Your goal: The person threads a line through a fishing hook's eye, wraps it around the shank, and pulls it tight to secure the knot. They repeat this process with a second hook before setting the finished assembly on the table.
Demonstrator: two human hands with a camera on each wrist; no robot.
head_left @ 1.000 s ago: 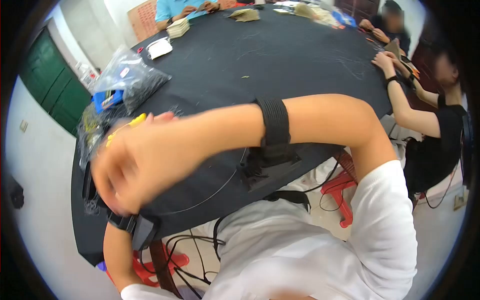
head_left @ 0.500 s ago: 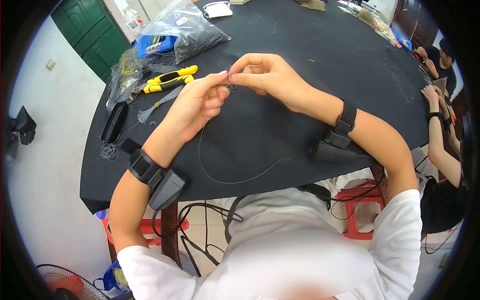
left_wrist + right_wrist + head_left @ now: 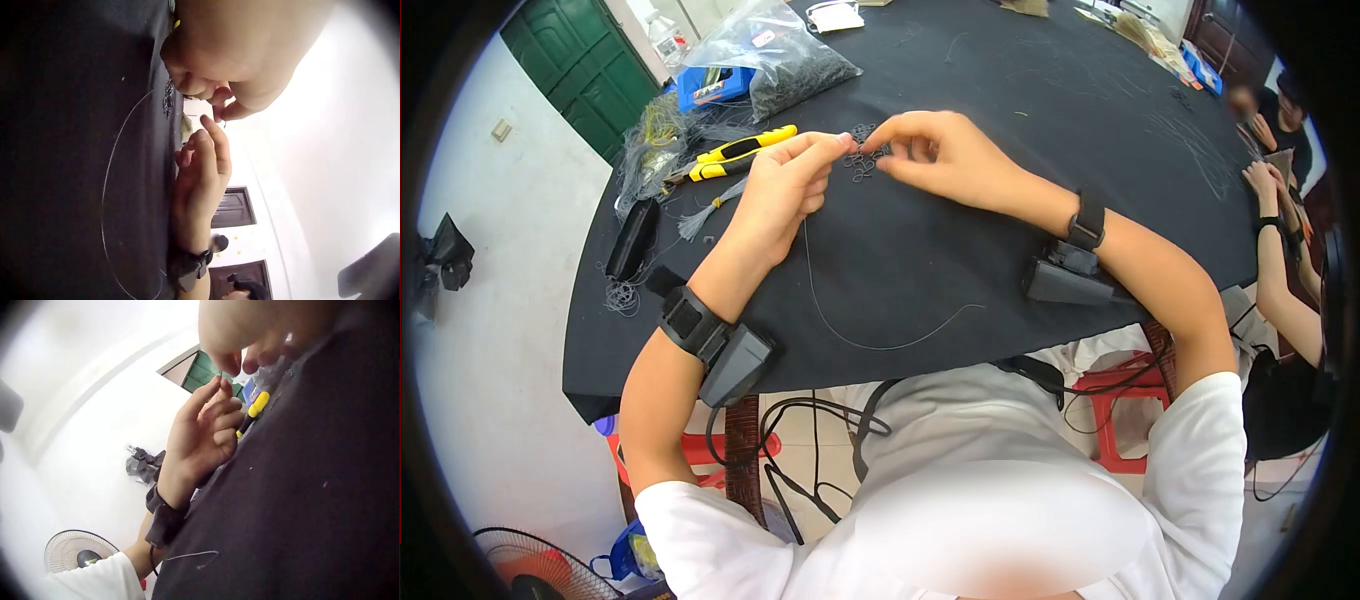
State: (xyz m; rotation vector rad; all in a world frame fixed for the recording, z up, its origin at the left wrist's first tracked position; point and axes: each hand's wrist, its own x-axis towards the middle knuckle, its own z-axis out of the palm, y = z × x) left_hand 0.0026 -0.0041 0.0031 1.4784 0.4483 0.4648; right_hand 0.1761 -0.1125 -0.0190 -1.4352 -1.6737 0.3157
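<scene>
Above one black table [image 3: 1020, 90], two hands [image 3: 785, 190] [image 3: 945, 155] meet at one wire [image 3: 890, 348].

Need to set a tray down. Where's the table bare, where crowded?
Bare: the middle beyond the right hand; the strip from left hand to near edge, crossed by the wire. Crowded: left edge: pliers, bag, wire tangles.

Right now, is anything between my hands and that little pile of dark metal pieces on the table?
Nothing visible. Fingertips of the right hand touch the pile of dark metal pieces, and the left hand, pinching the thin wire, is right beside it.
</scene>
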